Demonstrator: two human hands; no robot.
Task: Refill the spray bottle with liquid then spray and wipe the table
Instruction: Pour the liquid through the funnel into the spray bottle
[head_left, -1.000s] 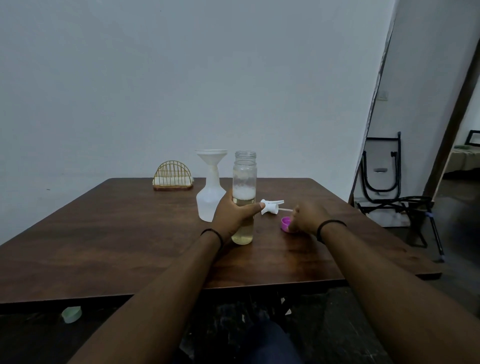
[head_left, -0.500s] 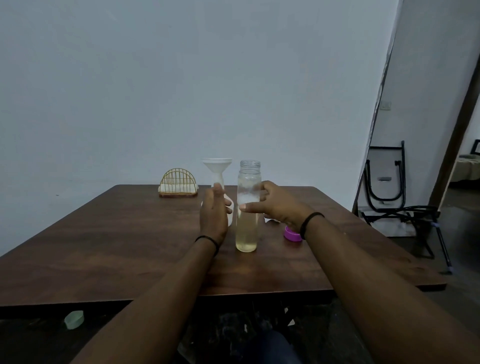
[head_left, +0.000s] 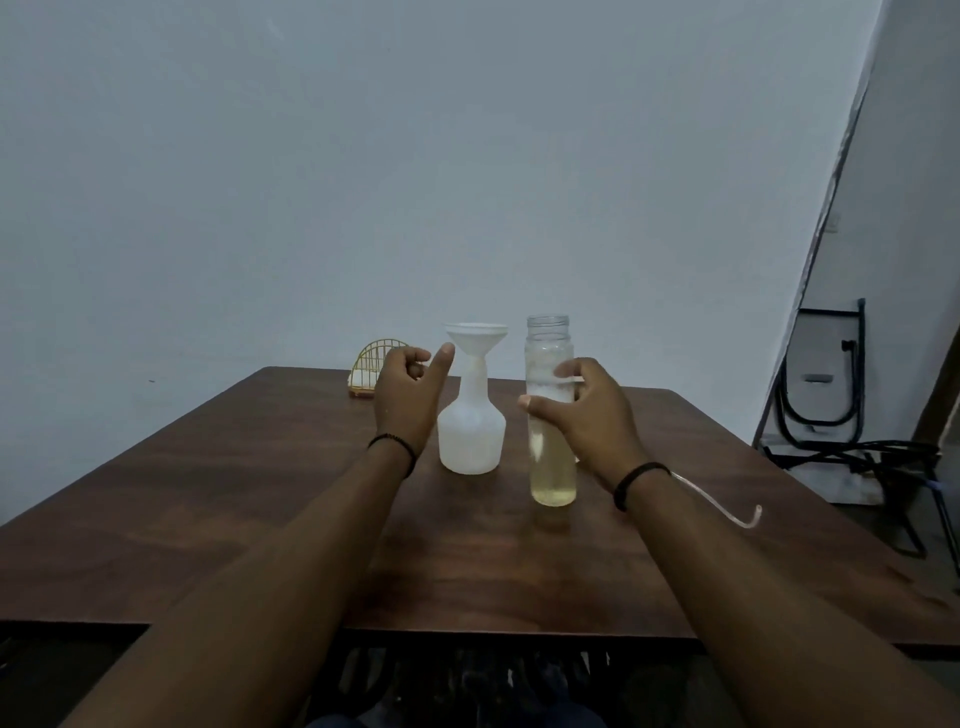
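Observation:
On the brown wooden table stands a white spray bottle with its head off and a white funnel in its neck. Right of it is an uncapped clear jar, its lower part filled with pale yellow liquid. My right hand grips the jar's middle, thumb on its left side and fingers curled over its front. My left hand hovers just left of the bottle's neck, fingers curled, thumb pointing at the funnel and holding nothing. Only the spray head's thin tube shows beyond my right forearm.
A gold wire napkin holder sits at the table's far edge behind my left hand. Black metal frames lean against the wall and lie on the floor to the right of the table.
My left hand let go of the jar and moved up and left beside the bottle. My right hand left the pink cap and closed on the jar. The view tilted down.

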